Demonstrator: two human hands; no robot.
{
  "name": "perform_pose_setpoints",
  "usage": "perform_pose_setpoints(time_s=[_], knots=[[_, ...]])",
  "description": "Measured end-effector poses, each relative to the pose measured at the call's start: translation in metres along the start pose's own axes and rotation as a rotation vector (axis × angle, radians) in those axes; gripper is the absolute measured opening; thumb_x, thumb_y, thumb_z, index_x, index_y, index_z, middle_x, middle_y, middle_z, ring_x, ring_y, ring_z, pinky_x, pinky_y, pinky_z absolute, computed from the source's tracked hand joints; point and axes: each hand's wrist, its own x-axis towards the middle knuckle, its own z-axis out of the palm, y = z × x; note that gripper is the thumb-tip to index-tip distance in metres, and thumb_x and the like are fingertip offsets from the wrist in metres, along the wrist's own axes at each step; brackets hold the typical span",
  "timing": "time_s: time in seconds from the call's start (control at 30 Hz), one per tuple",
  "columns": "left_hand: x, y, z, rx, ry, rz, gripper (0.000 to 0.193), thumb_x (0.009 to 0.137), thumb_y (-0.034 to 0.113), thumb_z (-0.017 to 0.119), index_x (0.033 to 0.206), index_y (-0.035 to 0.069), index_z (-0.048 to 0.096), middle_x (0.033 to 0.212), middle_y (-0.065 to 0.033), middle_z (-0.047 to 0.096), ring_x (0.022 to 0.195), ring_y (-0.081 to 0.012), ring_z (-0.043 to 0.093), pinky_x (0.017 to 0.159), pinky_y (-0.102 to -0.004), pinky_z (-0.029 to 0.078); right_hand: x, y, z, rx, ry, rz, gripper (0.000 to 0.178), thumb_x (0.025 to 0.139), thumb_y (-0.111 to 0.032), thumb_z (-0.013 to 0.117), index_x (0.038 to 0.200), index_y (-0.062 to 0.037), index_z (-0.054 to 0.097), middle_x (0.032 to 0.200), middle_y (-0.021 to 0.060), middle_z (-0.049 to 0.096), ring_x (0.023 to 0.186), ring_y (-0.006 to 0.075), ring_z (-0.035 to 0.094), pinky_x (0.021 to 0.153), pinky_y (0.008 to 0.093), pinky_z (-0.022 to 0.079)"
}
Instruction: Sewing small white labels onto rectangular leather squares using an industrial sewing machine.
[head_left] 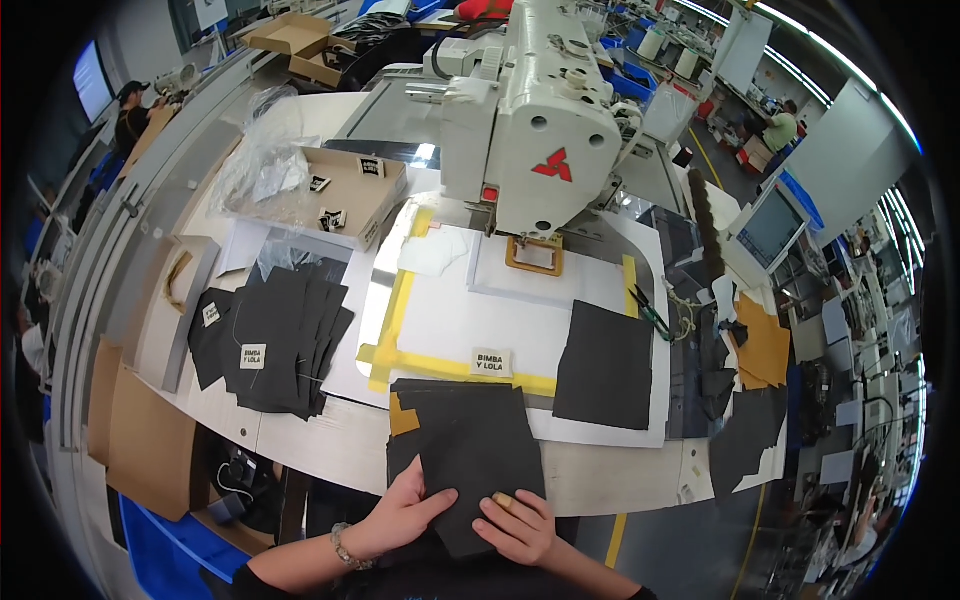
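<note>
At the table's near edge I hold a stack of dark fabric pieces (480, 440), with a mustard scrap (403, 415) showing at its upper left. My left hand (405, 512) grips the lower left side, thumb on top and the other fingers mostly hidden underneath. My right hand (518, 528) is closed on the lower right side, its bent fingers resting on the surface; one finger wears a tan band. Just beyond the stack lies a small cream label (491, 362) with dark print. A single dark panel (603, 365) lies to the right.
A white sewing machine head (550, 130) stands over a small tan frame (535, 256). Dark pieces with cream labels (280, 340) are piled left, near a cardboard tray (350, 190) of labels. Dark-handled snips (650, 312) and mustard pieces (760, 345) lie right.
</note>
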Motion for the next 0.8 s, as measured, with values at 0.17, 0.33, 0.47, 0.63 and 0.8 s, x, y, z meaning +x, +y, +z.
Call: perform_pose_setpoints(time_s=[0.17, 0.33, 0.47, 0.63, 0.8], knots=[[0.03, 0.024, 0.03, 0.219, -0.282, 0.102, 0.058, 0.093, -0.006, 0.05, 0.146, -0.001, 0.026, 0.139, -0.0102, 0.045, 0.13, -0.0154, 0.04, 0.109, -0.0317, 0.034, -0.014, 0.012, -0.01, -0.211, 0.089, 0.138, 0.027, 0.084, -0.017, 0.064, 0.108, -0.0237, 0.072, 0.117, 0.0019, 0.065, 0.105, 0.0208, 0.058, 0.106, 0.0409, 0.037], [0.096, 0.059, 0.07, 0.412, -0.457, 0.294, 0.065, 0.091, -0.007, 0.053, 0.148, 0.0, 0.023, 0.143, -0.0089, 0.041, 0.132, -0.0143, 0.037, 0.109, -0.0311, 0.032, 0.012, 0.056, -0.05, -0.446, 0.072, 0.238, 0.034, 0.082, -0.005, 0.06, 0.111, -0.0172, 0.071, 0.124, 0.0075, 0.063, 0.118, 0.0288, 0.054, 0.11, 0.0473, 0.031], [0.125, 0.069, 0.082, 0.171, -0.417, 0.366, 0.08, 0.091, -0.005, 0.053, 0.155, 0.008, 0.007, 0.156, -0.0129, 0.024, 0.142, -0.0208, 0.026, 0.116, -0.0351, 0.022, 0.039, 0.104, -0.066, -0.575, -0.119, 0.416, 0.052, 0.078, -0.003, 0.061, 0.13, -0.0114, 0.06, 0.135, 0.0112, 0.055, 0.129, 0.0332, 0.046, 0.113, 0.0492, 0.027], [0.098, 0.093, 0.038, 0.466, -0.262, 0.397, 0.075, 0.093, 0.004, 0.056, 0.154, 0.01, 0.014, 0.155, -0.0144, 0.027, 0.145, -0.0237, 0.025, 0.116, -0.0381, 0.021, 0.026, 0.133, -0.054, -0.355, -0.382, 0.659, 0.078, 0.076, -0.003, 0.063, 0.148, -0.0123, 0.034, 0.153, 0.0105, 0.034, 0.14, 0.0323, 0.033, 0.116, 0.0498, 0.02], [0.066, 0.094, -0.014, 0.778, -0.08, 0.445, 0.061, 0.09, 0.004, 0.06, 0.146, 0.006, 0.036, 0.146, -0.0098, 0.044, 0.137, -0.0206, 0.038, 0.113, -0.0357, 0.027, 0.029, 0.132, -0.059, -0.329, -0.43, 0.645, 0.076, 0.077, -0.005, 0.065, 0.147, -0.0158, 0.038, 0.154, 0.0087, 0.033, 0.14, 0.0323, 0.031, 0.116, 0.0499, 0.019]])
